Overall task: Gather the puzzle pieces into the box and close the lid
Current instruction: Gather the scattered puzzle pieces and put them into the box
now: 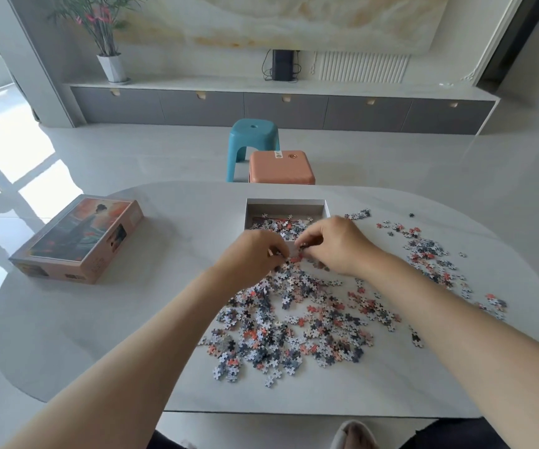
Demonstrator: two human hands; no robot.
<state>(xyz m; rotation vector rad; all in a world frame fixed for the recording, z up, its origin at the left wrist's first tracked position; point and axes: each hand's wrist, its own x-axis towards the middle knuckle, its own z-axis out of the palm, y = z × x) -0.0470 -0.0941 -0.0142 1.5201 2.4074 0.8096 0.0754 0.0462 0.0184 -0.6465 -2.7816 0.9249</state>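
A white open box [286,204] sits at the far middle of the table, with some puzzle pieces [278,226] inside. A large loose heap of pieces [287,325] covers the table in front of it, and a thinner scatter [430,257] lies to the right. My left hand [250,254] and my right hand [336,244] meet at the box's near edge, fingers curled around small clumps of pieces. The box lid [77,239], printed with a picture, lies at the left of the table.
The oval white table [99,335] has bare surface on its left and near side. Beyond its far edge stand an orange stool [281,168] and a blue stool [253,140]. A low grey cabinet and a potted plant line the far wall.
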